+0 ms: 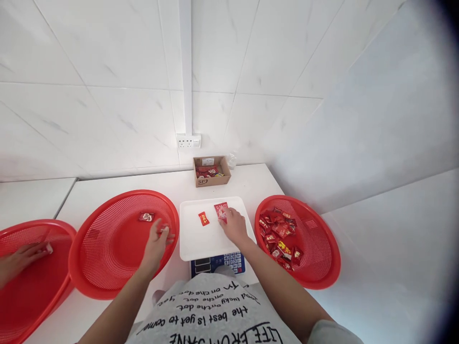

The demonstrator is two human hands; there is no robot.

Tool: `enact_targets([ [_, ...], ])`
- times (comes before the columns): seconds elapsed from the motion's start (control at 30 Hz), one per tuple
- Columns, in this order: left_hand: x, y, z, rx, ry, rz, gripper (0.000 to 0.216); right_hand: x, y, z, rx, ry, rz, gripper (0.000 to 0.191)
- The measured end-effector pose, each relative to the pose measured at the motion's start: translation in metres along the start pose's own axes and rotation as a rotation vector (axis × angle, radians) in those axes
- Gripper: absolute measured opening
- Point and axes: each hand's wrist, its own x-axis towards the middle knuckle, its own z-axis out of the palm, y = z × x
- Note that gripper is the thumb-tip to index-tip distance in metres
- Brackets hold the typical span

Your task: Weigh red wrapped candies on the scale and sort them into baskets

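Observation:
My right hand [234,225] has its fingers closed on the lower edge of a red and pink candy packet [221,208] on the white scale tray [201,246]. A smaller red candy packet [203,219] with yellow print lies on the tray to its left. Over the right side of the middle red basket [81,239] is my left hand [156,241], its fingers pinched together. Something small and pale shows at those fingertips, too little to name. Inside that basket, a dark red and white packet [147,217] rests near the far side.
On the right, a red basket [332,248] holds several red packets. Behind the tray stands a cardboard box [212,181] with more packets. The scale's keypad [234,262] faces me. At far left, another person's hand [27,258] holds a small packet over another red basket [66,229].

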Motion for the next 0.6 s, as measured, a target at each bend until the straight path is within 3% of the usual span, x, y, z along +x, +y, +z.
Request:
enact_targets([
  [0.07,0.003,0.003,-0.011,0.287,0.064,0.147,0.067,0.011,0.005,-0.002,-0.085,-0.005,0.107,0.045],
  [0.13,0.004,0.004,-0.009,0.554,0.005,0.283,0.060,0.017,0.005,-0.002,-0.118,-0.021,0.151,0.048],
  [0.27,0.012,0.001,0.028,0.915,-0.245,0.586,0.039,0.016,-0.001,0.004,-0.089,-0.034,0.158,0.042],
  [0.37,0.025,-0.002,0.061,1.124,-0.396,0.789,0.054,0.008,-0.001,0.008,0.059,-0.037,0.176,0.042],
  [0.5,0.044,-0.002,0.085,1.091,-0.563,0.808,0.051,-0.008,0.011,0.012,0.413,-0.022,0.208,0.044],
  [0.6,0.053,0.000,0.088,0.972,-0.551,0.744,0.040,-0.025,0.025,0.011,0.675,-0.040,0.303,0.053],
])
